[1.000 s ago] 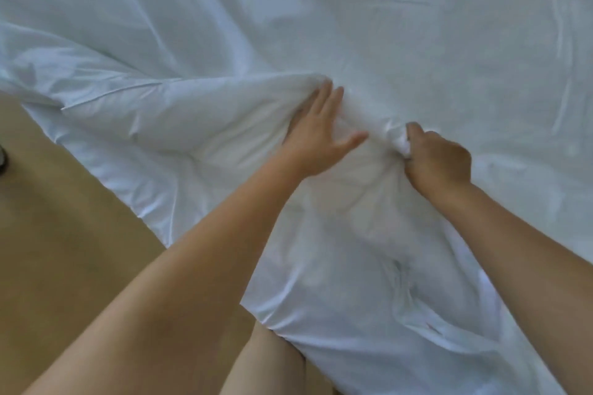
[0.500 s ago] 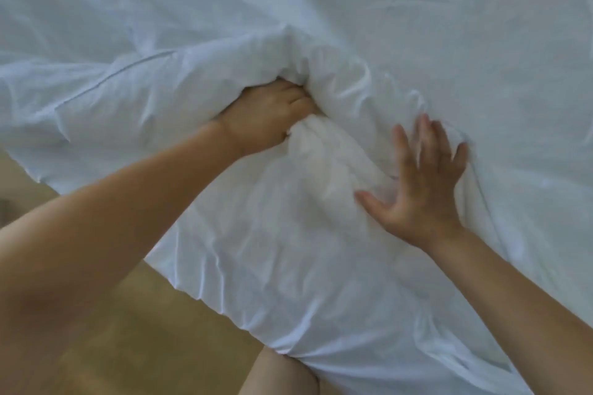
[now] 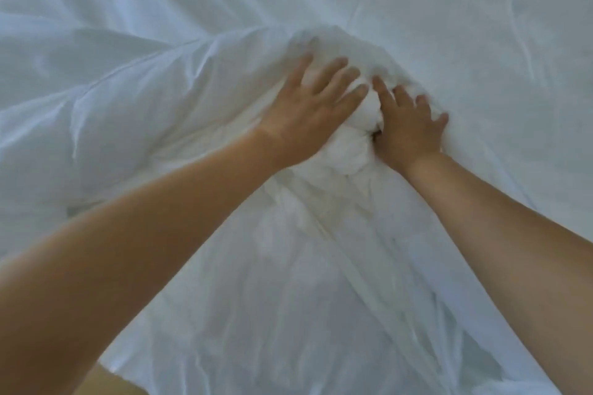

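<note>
Both your arms reach out over a bed (image 3: 465,3) as you work a white cover (image 3: 224,282) that lies across it, with the cover's near edge hanging over the side above a strip of tan floor (image 3: 106,386). Your left hand (image 3: 308,119) lies flat on a raised mound of the cloth, its fingers (image 3: 333,72) straight, spread and pressing down, holding nothing. Your right hand (image 3: 409,130) sits just beside it, its fingers splayed and pushing into the fabric. None of them is seen curled round it, and the thumb is hidden behind the cloth. Between the two hands, and touching both, a tight wad of cloth (image 3: 361,128) stands up from the surface, with long creases running out from it to the left and towards you. By the look of it the job is about midway. The material has been gathered and packed towards the middle of the bed, but nothing is smooth yet. The wad still has to be pressed down or worked out. The ridge along the left needs flattening, and the rumpled near part wants pulling straight. Whether the far corners are already in place cannot be seen from here.
</note>
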